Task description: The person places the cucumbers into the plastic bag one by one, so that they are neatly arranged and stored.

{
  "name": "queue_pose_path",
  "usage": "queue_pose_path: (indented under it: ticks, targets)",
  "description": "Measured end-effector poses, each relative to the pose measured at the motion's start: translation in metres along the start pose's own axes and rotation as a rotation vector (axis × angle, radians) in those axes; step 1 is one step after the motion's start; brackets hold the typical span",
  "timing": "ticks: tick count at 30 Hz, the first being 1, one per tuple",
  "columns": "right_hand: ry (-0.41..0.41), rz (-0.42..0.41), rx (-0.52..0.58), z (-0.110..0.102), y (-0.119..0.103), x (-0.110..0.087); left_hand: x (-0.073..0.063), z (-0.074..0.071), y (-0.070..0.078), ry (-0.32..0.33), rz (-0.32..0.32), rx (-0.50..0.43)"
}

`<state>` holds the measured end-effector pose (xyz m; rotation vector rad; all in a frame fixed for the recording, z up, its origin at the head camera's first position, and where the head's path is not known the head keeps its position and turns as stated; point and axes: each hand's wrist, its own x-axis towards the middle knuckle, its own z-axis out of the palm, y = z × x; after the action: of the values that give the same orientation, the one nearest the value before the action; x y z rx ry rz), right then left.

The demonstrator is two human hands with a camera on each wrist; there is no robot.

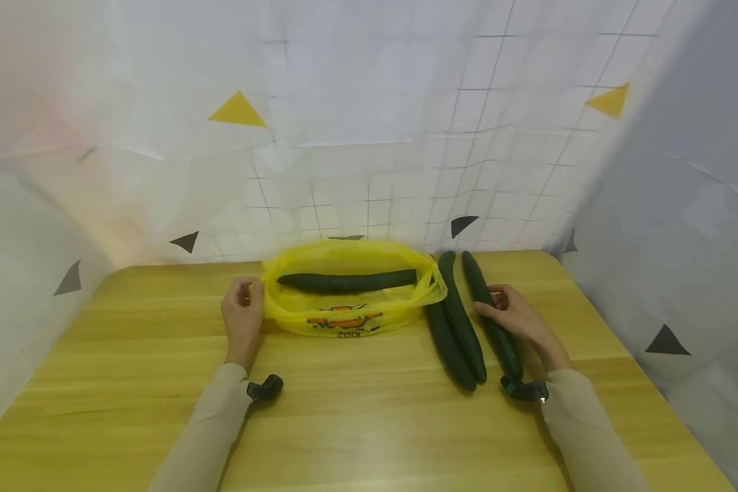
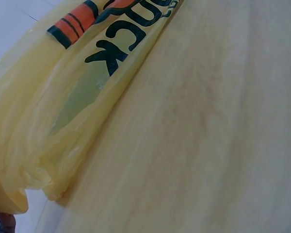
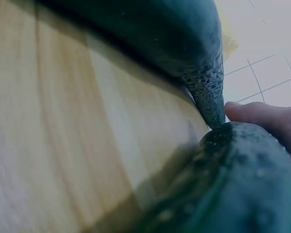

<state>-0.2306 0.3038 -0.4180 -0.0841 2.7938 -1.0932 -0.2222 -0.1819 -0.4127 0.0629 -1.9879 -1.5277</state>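
Observation:
A yellow plastic bag (image 1: pixel 400 311) with a printed picture on its front stands with its mouth spread wide. Inside it one cucumber (image 1: pixel 347 282) lies lengthwise. My left hand (image 1: pixel 243 311) pinches the bag's left edge; only its fingertips (image 2: pixel 7 223) show low in the left wrist view, beside the bag wall (image 2: pixel 43 111). On the right, my right hand (image 1: pixel 516 318) grips the outermost cucumber (image 1: pixel 506 348), thumb on the near side. In the right wrist view that cucumber (image 3: pixel 233 184) fills the front, with the thumb (image 3: pixel 266 119) beyond it.
Two more cucumbers, an inner one (image 1: pixel 445 348) and an outer one (image 1: pixel 464 321), lie side by side against the bag's right end. The wooden table (image 1: pixel 369 424) meets a white sheeted wall (image 1: pixel 357 184) at the back, with sheets on both sides too.

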Motion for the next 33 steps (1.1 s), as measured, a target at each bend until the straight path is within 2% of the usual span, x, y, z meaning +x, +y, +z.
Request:
queue_pose_path:
  ticks: [10,24,33]
  targets:
    - [-0.005,0.014,-0.016,0.0007,-0.0033,0.0022,-0.0024,-0.0028,-0.0005,0.005,-0.042,-0.001]
    - [0.002,0.042,-0.002,0.0005,-0.0030,0.0036,-0.0010,-0.0011,-0.0019,0.012,-0.008,-0.004]
    - [0.021,0.036,-0.004,0.0004,-0.0039,-0.0002,-0.0006,0.0003,-0.0013,0.006,-0.019,-0.001]
